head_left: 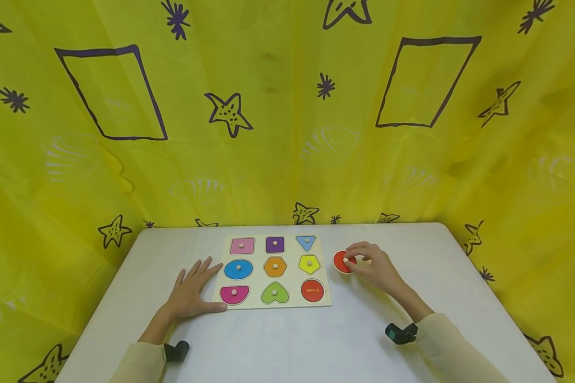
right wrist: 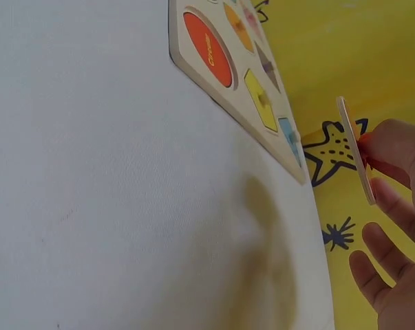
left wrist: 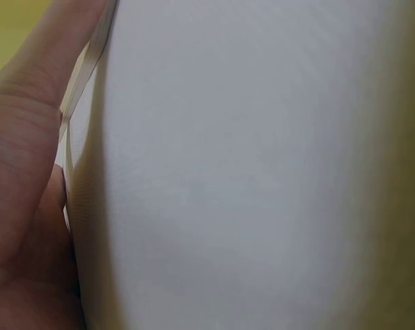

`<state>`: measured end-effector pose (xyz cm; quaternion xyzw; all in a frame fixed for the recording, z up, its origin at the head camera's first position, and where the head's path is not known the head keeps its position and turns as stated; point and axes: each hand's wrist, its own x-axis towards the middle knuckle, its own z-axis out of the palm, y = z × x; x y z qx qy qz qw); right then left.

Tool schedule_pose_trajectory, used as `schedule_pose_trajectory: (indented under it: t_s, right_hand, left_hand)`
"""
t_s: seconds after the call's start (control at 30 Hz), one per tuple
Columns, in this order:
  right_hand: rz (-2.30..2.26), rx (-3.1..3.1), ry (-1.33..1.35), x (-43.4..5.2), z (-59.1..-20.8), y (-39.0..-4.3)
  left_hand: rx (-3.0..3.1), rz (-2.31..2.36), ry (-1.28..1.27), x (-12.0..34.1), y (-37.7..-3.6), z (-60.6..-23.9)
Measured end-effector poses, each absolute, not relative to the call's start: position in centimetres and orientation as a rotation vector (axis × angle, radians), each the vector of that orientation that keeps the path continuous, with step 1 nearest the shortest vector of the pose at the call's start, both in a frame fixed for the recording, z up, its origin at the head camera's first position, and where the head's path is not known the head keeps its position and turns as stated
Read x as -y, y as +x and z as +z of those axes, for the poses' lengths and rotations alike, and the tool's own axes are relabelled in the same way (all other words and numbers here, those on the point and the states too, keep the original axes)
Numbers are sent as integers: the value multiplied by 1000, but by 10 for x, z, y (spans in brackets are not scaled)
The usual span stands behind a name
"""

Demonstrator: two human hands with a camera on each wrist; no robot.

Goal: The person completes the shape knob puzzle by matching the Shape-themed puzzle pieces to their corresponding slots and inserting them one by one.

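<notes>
A wooden shape puzzle board [head_left: 292, 303] lies on the white table, with knobbed pieces in most of its recesses. Its near right recess [head_left: 312, 290] shows a red printed circle with a word on it and no knob. To the right of the board, my right hand [head_left: 376, 268] pinches the red circle piece [head_left: 340, 264] by its knob between thumb and fingers. The right wrist view shows that piece [right wrist: 355, 151] edge-on, raised off the table. My left hand [head_left: 189, 292] is spread, its index finger and thumb touching the board's left edge.
The white table [head_left: 287, 346] stretches around the board. Behind and beside it hangs a yellow curtain [head_left: 278, 170] with drawn stars and frames. Dark wrist cameras [head_left: 401, 333] sit at both sleeves.
</notes>
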<state>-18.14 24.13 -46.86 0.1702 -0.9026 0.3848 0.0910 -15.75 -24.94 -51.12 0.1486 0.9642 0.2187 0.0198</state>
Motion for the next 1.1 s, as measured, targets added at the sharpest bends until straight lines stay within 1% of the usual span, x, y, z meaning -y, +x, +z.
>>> schedule_pose_trajectory:
  t_s: [0.5,0.83,1.1]
  right_hand:
    - [1257,2714,519,-209,-477,-178]
    - [1349,2757,491,-193,-489,-171]
    - [1388,2764,522,-183,-497,-164]
  left_hand:
    - [-2979,682,468,249,-158,-511]
    - [-2980,673,469,249,-160,-512]
    - [-2987,697,489,251,-159,-517]
